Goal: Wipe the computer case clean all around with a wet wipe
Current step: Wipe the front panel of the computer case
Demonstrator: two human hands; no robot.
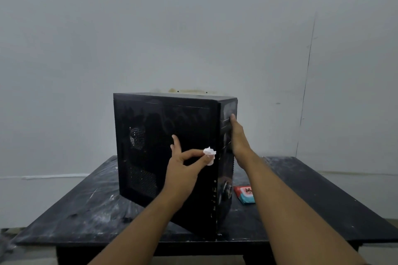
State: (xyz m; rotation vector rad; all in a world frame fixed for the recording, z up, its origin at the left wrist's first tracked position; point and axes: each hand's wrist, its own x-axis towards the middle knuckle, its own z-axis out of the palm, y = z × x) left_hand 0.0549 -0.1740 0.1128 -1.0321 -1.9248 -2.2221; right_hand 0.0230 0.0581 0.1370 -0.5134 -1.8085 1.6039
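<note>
A black computer case (150, 135) stands upright on a dark table (86, 211), one corner turned toward me. Its broad side panel with round and square vent grilles faces left; the narrow front panel with a round knob faces right. My left hand (183, 165) pinches a small crumpled white wet wipe (209, 155) between thumb and forefinger, close to the side panel near its front edge; the other fingers stick up. My right hand (237, 135) lies flat against the front panel with straight fingers, steadying the case.
A red and blue pack of wipes (245, 194) lies on the table just right of the case. The table top is scuffed with white smears. A pale wall (193, 38) stands close behind.
</note>
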